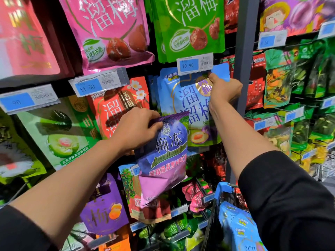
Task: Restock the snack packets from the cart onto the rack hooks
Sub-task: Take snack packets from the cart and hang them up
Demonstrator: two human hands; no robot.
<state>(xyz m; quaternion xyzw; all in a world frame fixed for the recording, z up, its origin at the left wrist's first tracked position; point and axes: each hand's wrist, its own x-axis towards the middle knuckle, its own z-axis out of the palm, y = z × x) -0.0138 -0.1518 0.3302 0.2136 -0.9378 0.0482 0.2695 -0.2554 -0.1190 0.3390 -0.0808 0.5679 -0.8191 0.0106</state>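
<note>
My left hand (137,129) grips the top edge of a purple snack packet (163,156), which hangs down in front of the rack. My right hand (224,89) pinches the top right corner of a light blue packet (188,109) hanging just under the 10.90 price tag (194,64). More light blue packets (241,227) lie in the cart (223,187) at the lower right. The hook behind the blue packet is hidden by the tag and my hand.
Pink (112,33) and green (190,28) packets hang on the row above. An orange-red packet (116,109) hangs left of the blue one. A grey upright post (244,51) divides the rack from green packets (308,78) on the right. Price tags (97,84) jut forward.
</note>
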